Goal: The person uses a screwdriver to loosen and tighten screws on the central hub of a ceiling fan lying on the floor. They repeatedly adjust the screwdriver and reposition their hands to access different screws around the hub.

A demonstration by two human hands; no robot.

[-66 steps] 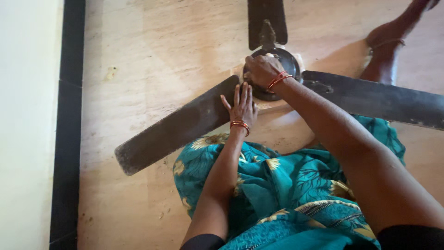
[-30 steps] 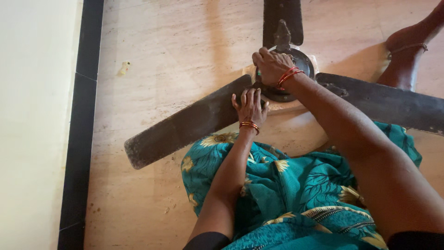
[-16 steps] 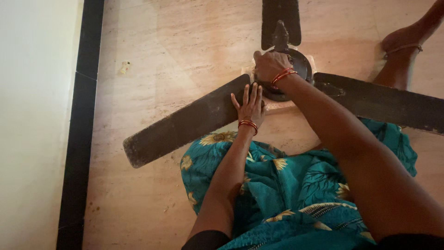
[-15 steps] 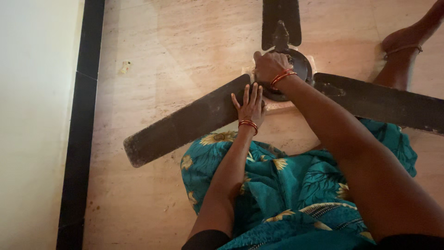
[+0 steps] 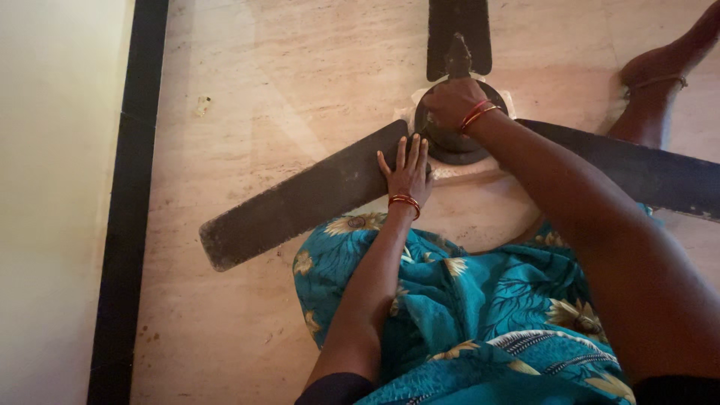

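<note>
On the near end of the long dark metal fan blade (image 5: 307,202), just where it meets the hub: left hand (image 5: 406,166), flat, palm down, fingers spread and straight, gripping nothing, merely pressing. Red and gold bangles (image 5: 404,201) at its wrist. Beside it, on top of the round dark motor housing (image 5: 457,139): right hand (image 5: 452,102), fingers curled over the crown of the hub, possibly closed on some small part there, though hidden beneath the knuckles and impossible to tell. Around that wrist, a second pair of red and gold bangles (image 5: 477,115). Under the housing, a pale square pad (image 5: 465,171), barely showing. Beyond the hub, a second dark blade (image 5: 458,34) pointing away; to the right, a third dark blade (image 5: 645,172) passing behind the right forearm. Below, teal floral cloth (image 5: 480,315) over the lap. Further out, beige stone floor (image 5: 285,82) with a black border strip (image 5: 124,225).
</note>
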